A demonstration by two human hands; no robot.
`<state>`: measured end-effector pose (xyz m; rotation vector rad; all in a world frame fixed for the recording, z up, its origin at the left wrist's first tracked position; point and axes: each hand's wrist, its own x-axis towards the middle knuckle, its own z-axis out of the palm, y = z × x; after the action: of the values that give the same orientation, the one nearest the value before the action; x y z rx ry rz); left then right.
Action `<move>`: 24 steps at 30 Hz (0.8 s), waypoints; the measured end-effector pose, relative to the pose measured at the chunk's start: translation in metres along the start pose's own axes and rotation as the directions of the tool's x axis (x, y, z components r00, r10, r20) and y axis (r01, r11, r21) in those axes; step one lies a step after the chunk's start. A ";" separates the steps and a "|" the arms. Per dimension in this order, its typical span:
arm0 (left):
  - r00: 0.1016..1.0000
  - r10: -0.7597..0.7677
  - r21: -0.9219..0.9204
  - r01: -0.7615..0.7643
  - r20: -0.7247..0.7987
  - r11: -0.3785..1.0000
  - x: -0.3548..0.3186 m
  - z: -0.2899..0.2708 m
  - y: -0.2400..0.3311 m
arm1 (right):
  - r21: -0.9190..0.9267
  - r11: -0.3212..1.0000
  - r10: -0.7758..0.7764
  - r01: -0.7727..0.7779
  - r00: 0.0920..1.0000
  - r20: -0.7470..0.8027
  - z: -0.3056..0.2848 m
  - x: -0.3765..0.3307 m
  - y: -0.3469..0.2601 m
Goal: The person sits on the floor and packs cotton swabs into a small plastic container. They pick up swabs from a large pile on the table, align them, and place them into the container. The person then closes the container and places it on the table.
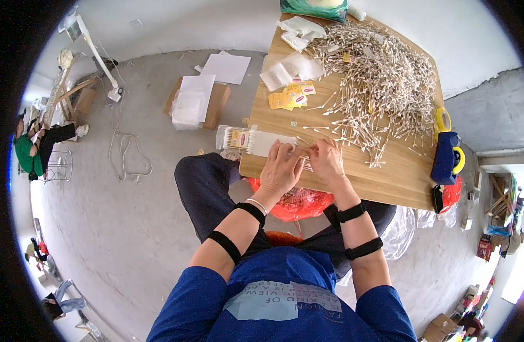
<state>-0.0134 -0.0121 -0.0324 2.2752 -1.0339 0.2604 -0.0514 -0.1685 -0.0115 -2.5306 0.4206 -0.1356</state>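
Observation:
At the near edge of the table, my left hand (pixel 282 168) is closed with its fingers bent down over several cotton swabs, beside a white strip (pixel 266 142) lying flat. My right hand (pixel 327 162) meets it from the right, fingers pinched on a few cotton swabs (pixel 303 143). Fingertips of both hands nearly touch, and the palms hide part of what they grip. Left of the strip lies a clear pack of cotton swabs (pixel 238 139) with a yellow label. A large loose heap of cotton swabs (pixel 387 80) spreads beyond my right hand.
Yellow cards (pixel 291 96) and clear plastic bags (pixel 293 69) lie at the table's left side. A blue tape dispenser (pixel 445 158) with yellow rolls sits on the right edge. Below the table hangs a red plastic bag (pixel 296 204). A cardboard box (pixel 216 104) with white sheets stands on the floor.

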 end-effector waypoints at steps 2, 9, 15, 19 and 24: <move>1.000 0.002 -0.007 -0.002 -0.002 1.000 -0.001 0.001 -0.001 | 0.079 0.996 0.036 -0.037 0.999 0.014 -0.002 -0.001 0.000; 0.992 -0.066 -0.187 0.046 -0.106 0.981 -0.001 -0.001 0.000 | 0.256 0.967 0.036 -0.012 0.995 -0.088 -0.012 -0.003 -0.002; 0.940 -0.303 -0.328 0.240 -0.158 0.914 0.015 -0.032 0.006 | 0.385 0.919 -0.017 0.089 0.982 -0.186 -0.028 -0.023 -0.028; 0.912 -0.398 -0.614 0.262 -0.094 0.745 0.037 -0.061 0.027 | 0.386 0.908 -0.062 0.166 0.961 -0.269 -0.032 -0.041 -0.048; 0.852 -0.522 -0.749 0.366 0.031 0.553 0.034 -0.075 0.044 | 0.370 0.900 -0.112 0.232 0.942 -0.317 -0.045 -0.059 -0.070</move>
<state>-0.0178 -0.0097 0.0605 1.6182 -0.2998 -0.1440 -0.0963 -0.1173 0.0638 -2.1351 0.2427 -0.6050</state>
